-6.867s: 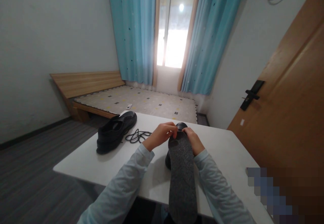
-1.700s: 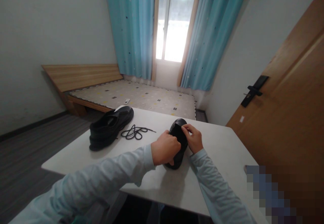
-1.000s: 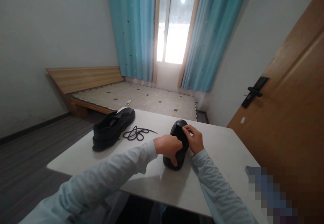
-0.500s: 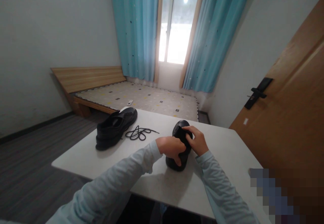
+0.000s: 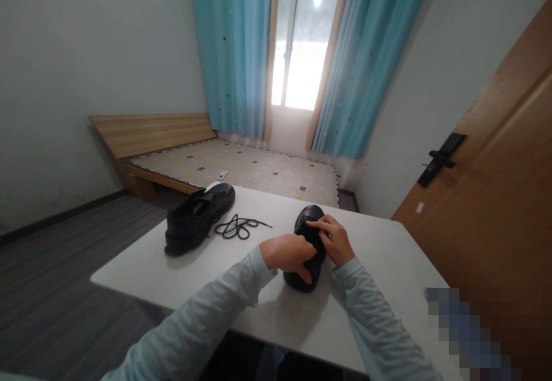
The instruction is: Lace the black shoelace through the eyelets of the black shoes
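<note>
Now the grey felt insole is gone from view; both hands, left hand (image 5: 288, 251) and right hand (image 5: 335, 241), clasp the black leather shoe (image 5: 307, 249) mid-frame on the white bench (image 5: 379, 254), fingers pressing its opening.

Both my forearms extend forward in light blue sleeves, converging toward the centre. My left hand (image 5: 288, 253) lies palm down, wrist bent inward, fingers (image 5: 307, 274) curled downward and pressed against what it grips. My right hand (image 5: 337, 241) sits just beside it, nearly touching, knuckles raised, fingers pointing left with the fingertips (image 5: 311, 224) pinched together. Both elbows lie outside the frame.
</note>
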`<state>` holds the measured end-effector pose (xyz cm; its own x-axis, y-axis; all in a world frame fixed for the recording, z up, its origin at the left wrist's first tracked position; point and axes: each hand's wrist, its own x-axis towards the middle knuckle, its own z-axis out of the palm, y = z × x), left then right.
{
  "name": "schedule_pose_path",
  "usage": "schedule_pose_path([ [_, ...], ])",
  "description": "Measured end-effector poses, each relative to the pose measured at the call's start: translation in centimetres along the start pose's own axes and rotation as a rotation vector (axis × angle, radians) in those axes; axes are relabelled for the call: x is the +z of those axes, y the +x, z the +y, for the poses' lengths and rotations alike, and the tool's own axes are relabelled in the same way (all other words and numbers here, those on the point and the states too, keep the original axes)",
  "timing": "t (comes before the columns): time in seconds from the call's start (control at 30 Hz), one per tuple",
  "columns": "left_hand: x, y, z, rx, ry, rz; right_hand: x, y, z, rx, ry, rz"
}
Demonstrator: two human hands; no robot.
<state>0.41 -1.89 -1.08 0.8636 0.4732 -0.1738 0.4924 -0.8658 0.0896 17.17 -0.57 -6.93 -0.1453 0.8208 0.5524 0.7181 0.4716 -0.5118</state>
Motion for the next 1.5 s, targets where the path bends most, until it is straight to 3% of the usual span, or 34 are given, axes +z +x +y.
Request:
schedule_pose_path([
  [0.2,-1.3,-0.2,-0.7,0.09,-0.144,-0.001,0.2,0.0,0.5,-0.02,-0.055,-0.037],
  [0.33,-2.5,-0.9,-2.4,0.17,-0.403,0.028,0.2,0.0,0.3,-0.02,-0.073,-0.045],
  [0.47,-2.3,-1.1,-4.7,0.132,-0.824,0.205,0.2,0.0,0.1,-0.028,-0.093,-0.047],
  [0.57,-0.9,-0.2,-6.8,0.062,-1.012,0.46,0.2,0.0,0.1,-0.021,-0.101,-0.053],
  [0.67,1.0,0.9,-8.7,-0.161,-0.904,0.683,0.2,0.0,0.2,-0.017,-0.111,-0.077],
  [0.7,1.7,1.2,-9.3,-0.237,-0.821,0.706,0.2,0.0,0.2,-0.018,-0.118,-0.089],
  [0.83,3.7,1.2,-10.9,-0.478,-0.45,0.638,0.1,0.1,0.2,-0.018,-0.14,-0.12],
  [0.97,4.9,0.1,-11.7,-0.647,-0.214,0.475,0.0,0.0,0.1,-0.02,-0.135,-0.129],
  [1.27,5.8,-0.3,-12.0,-0.693,-0.127,0.37,-0.1,0.1,-0.3,-0.041,-0.108,-0.121],
  [1.5,5.4,0.1,-11.0,-0.7,-0.069,0.424,-0.2,0.1,-0.3,-0.063,-0.121,-0.138],
])
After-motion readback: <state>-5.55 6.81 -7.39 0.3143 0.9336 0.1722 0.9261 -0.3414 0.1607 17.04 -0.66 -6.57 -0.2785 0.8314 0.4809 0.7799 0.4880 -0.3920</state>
